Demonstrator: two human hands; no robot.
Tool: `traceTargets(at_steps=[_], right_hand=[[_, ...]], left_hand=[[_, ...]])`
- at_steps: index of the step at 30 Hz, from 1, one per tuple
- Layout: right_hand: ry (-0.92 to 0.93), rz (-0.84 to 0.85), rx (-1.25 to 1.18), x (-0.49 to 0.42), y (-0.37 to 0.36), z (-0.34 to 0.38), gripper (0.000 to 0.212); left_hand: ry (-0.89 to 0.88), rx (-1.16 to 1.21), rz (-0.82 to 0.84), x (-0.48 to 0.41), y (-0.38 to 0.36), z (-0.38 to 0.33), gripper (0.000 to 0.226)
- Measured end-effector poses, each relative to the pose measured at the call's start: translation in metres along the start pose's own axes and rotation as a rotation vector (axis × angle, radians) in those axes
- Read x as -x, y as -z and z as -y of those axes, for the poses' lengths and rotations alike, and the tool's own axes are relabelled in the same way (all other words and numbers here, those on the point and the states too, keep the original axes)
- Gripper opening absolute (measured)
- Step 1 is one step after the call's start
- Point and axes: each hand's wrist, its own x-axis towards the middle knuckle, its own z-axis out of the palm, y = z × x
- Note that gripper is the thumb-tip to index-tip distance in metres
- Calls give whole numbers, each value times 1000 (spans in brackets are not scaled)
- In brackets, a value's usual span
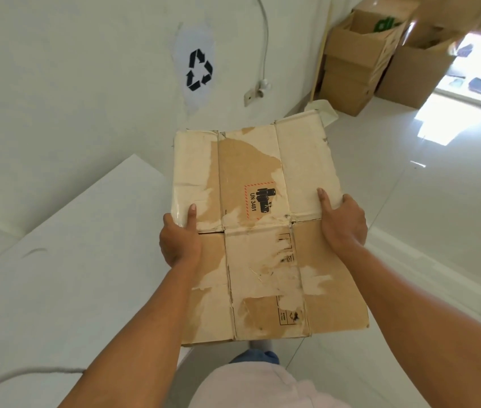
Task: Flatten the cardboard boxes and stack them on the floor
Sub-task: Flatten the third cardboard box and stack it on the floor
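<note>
A flattened brown cardboard box [263,225] with torn tape patches and a "UN 3481" battery label is held level in front of me, above the floor. My left hand [179,237] grips its left edge, thumb lying on top. My right hand [342,219] grips its right edge, thumb also on top. The fingers of both hands are hidden under the cardboard. A pale piece of cardboard [323,108] shows on the floor just beyond the box's far edge.
A white table [65,260] stands to my left. On the wall ahead is a recycling sign [199,70] with a cable and socket beside it. Open cardboard boxes [360,63] stand at the back right. Glossy white floor tiles [428,187] spread to the right.
</note>
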Motion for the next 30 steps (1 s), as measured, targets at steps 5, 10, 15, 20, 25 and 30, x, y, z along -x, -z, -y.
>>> traceTargets(at_steps=[5,10,15,20,25,30], right_hand=[[-14,2,24,-72,9,-1,66],[-6,40,54,-141,9,-9,66],[48,127,95,-218,8,-16,68],[132,222,149,-294,8,-12,69],[236,311,235,-353,2,-6,69],[287,385,271,-392,-21,2,64]], left_hand=[[19,-26,31,-10,-53,-47,60],[52,-68,24,-15,-101,-84,65],[128,-75,-36,-5,-146,-117,70],[226,-38,-103,13,-188,-149,63],[319,-38,-155,27,-228,-165,62],[383,-31,-164,21,-257,-163,64]])
